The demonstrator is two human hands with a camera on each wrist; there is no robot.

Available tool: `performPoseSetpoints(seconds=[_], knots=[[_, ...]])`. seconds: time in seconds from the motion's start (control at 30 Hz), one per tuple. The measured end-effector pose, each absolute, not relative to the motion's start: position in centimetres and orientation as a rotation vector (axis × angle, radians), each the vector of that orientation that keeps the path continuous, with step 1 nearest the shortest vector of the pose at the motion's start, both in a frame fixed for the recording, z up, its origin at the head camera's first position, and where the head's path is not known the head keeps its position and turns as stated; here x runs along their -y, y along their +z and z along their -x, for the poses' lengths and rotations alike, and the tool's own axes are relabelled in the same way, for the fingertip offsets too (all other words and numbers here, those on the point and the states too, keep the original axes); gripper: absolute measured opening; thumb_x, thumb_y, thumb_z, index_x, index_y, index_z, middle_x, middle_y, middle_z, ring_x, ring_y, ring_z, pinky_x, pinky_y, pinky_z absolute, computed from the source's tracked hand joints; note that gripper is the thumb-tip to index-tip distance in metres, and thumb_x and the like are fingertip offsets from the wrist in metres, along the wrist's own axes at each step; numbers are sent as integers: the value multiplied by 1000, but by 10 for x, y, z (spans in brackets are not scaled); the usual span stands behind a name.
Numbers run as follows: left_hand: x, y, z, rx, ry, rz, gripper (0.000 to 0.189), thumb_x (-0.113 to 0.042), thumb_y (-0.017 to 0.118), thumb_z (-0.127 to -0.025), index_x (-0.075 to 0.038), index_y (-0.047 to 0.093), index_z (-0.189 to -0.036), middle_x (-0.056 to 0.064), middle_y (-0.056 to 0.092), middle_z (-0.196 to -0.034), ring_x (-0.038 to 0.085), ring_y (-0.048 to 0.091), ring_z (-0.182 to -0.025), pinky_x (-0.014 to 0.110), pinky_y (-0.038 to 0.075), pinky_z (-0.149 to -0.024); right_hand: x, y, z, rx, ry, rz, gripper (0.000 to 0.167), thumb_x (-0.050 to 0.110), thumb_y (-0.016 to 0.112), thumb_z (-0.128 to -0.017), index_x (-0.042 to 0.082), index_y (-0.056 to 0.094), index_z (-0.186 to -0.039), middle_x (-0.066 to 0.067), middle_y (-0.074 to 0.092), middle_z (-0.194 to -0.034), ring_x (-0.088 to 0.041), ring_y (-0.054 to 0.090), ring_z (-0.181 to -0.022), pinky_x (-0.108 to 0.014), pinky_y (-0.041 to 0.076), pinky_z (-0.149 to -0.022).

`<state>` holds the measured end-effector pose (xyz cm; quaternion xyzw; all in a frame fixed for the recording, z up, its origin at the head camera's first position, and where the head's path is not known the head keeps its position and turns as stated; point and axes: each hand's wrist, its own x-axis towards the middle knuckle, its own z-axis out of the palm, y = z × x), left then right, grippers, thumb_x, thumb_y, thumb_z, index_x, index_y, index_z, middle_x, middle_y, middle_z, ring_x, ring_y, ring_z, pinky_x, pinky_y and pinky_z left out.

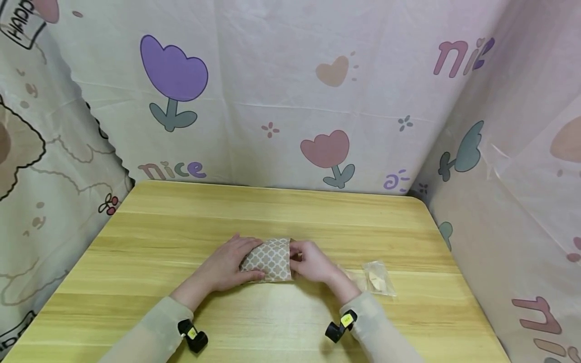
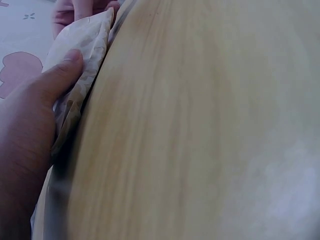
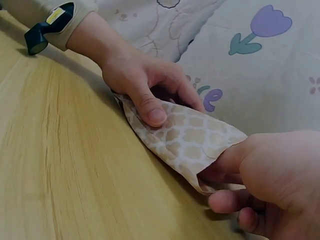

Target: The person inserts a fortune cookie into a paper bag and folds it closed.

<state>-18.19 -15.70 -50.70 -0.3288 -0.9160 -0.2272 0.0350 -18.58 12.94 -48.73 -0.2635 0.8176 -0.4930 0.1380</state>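
A flat paper bag with a tan and white lattice pattern lies on the table in front of me. My left hand grips its closed left end, thumb along the near side and fingers over the far side. The left wrist view shows the thumb pressing on the bag. At the bag's right end is its open mouth, and my right hand has fingers inside it. In the right wrist view other fingers of the right hand stay just outside the mouth. The tips inside are hidden; I cannot tell whether they hold anything.
A small clear plastic packet with pale pieces in it lies right of my right forearm. The wooden table has rounded far corners and meets printed cloth hangings at the back and sides. Each sleeve carries a black wrist camera.
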Motion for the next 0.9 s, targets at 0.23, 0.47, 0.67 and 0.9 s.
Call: performPoseSetpoints(seconds=[0.23, 0.47, 0.67, 0.9], knots=[[157, -508, 182, 2816, -701, 1003, 93, -74, 69, -89, -10, 53, -154, 6, 58, -151, 27, 50, -143, 54, 23, -127, -127, -494, 188, -2252, -1552, 682, 26, -16, 58, -91, -3, 75, -105, -7, 73, -83, -15, 60, -50, -30, 54, -42], [157, -511, 183, 2799, -687, 1008, 95, -78, 64, -89, -10, 53, -154, 6, 59, -150, 27, 51, -142, 55, 25, -126, -138, -492, 189, -2258, -1569, 631, 23, -8, 68, -96, -1, 76, -117, -6, 76, -96, -19, 62, -53, -28, 53, -41], [157, -511, 183, 2800, -678, 1005, 95, -80, 62, -89, -11, 53, -154, 7, 59, -150, 28, 52, -141, 55, 25, -126, -153, -479, 183, -2268, -1570, 609, 27, 2, 75, -97, 1, 75, -124, -8, 75, -103, -29, 63, -58, -23, 49, -42], [156, -509, 182, 2806, -686, 1009, 93, -76, 66, -90, -10, 53, -154, 8, 59, -151, 29, 51, -142, 53, 24, -126, -178, -469, 174, -2407, -1480, 596, 30, 11, 76, -98, -1, 73, -126, -6, 72, -104, -23, 60, -61, -27, 52, -49]])
